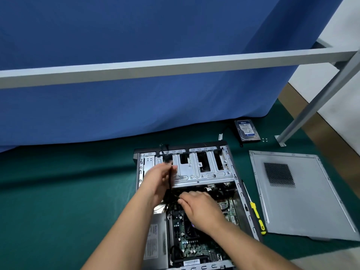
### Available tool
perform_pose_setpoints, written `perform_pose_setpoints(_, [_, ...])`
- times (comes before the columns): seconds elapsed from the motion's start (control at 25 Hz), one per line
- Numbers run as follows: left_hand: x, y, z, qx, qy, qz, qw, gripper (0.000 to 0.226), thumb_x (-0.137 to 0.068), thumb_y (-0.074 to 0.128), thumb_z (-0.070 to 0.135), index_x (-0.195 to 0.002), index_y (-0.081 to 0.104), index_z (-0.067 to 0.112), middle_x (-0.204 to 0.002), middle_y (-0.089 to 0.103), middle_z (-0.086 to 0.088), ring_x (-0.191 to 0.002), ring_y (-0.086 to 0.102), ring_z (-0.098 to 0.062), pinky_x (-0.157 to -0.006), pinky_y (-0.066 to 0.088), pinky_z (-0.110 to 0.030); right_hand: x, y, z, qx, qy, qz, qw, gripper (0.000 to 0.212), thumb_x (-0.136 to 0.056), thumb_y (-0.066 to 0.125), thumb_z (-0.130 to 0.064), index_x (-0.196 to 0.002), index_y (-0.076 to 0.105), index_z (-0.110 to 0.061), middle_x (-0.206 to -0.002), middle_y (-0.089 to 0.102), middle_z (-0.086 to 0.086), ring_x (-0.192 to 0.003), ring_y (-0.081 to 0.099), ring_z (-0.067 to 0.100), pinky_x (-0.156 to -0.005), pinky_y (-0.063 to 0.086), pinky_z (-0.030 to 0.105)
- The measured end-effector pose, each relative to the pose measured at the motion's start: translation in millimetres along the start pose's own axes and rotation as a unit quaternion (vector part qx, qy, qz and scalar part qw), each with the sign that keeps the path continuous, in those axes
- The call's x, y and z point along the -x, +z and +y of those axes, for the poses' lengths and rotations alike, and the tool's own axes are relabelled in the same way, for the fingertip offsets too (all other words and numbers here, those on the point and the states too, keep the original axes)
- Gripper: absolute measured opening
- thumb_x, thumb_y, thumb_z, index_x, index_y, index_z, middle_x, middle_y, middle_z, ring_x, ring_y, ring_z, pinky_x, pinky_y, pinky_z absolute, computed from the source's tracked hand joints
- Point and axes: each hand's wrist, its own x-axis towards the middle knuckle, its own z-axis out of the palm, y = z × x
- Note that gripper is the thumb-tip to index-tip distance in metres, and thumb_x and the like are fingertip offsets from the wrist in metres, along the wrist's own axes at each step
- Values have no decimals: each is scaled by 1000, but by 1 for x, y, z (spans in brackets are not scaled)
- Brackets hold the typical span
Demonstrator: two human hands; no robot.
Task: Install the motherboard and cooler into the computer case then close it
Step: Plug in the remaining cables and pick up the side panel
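Our left hand [157,180] grips the cables [170,184]; our right hand [196,207] fingers pinch a connector over the motherboard [185,244]. A hard pull may bend pins.

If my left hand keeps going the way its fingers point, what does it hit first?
Probably the drive cage: the left hand, holding black cables, points up and right toward its near edge. Depth is unclear.

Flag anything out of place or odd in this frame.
Nothing looks damaged or spilled. The hard drive lies outside the case on the green mat with loose screws nearby, and the side panel is off. That fits mid-assembly.
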Motion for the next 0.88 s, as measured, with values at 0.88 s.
perform_pose_setpoints(0.88, [-36, -3, 47, 32, 47, 62, 996, 21, -109, 35, 1, -113, 55, 3, -91, 66, -17, -52, 58, -12, -77, 59, -35, 15, -3, 8, -75, 34, -36, 996, 35, -107, 38, -46, -124, 62, -27, -107, 66, 0, -100, 60, 21, -84, 50, 35])
